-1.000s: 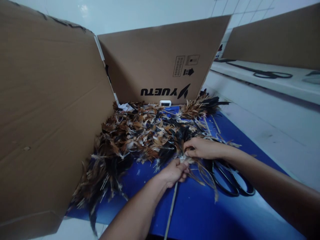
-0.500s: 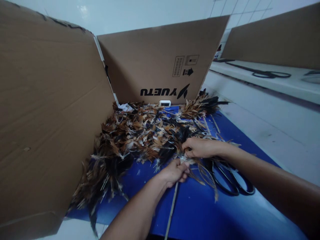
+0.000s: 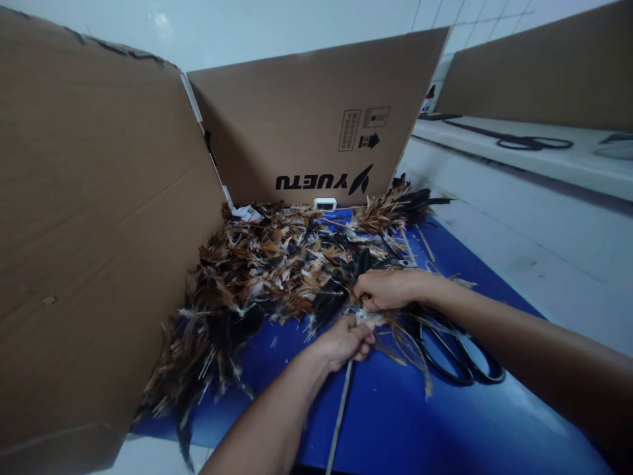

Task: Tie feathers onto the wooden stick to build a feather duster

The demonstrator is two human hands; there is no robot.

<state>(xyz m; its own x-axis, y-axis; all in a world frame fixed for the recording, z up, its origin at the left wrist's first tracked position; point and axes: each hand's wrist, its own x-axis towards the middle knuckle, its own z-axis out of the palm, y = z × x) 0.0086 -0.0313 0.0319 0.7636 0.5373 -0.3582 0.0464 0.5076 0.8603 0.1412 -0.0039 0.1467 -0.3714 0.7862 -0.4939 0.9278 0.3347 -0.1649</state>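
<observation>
The right hand (image 3: 386, 290) has slid a little left. Its fingers bend down by the feathers (image 3: 277, 267); I can't tell if its grip holds any. The left hand's (image 3: 343, 343) grip squeezes the stick (image 3: 340, 412) over the blue desk (image 3: 395, 415).

The brand name YUETU (image 3: 321, 182) is printed in black, upside down, near the lower edge of the cardboard panel (image 3: 291, 125) standing at the far edge of the blue table (image 3: 395, 422). A leaf-shaped logo (image 3: 361, 181) adjoins its right end. Above: a black arrow sign (image 3: 370, 141) pointing right, a framed box symbol (image 3: 376, 117), and a framed text block (image 3: 349, 130), too small to read.
</observation>
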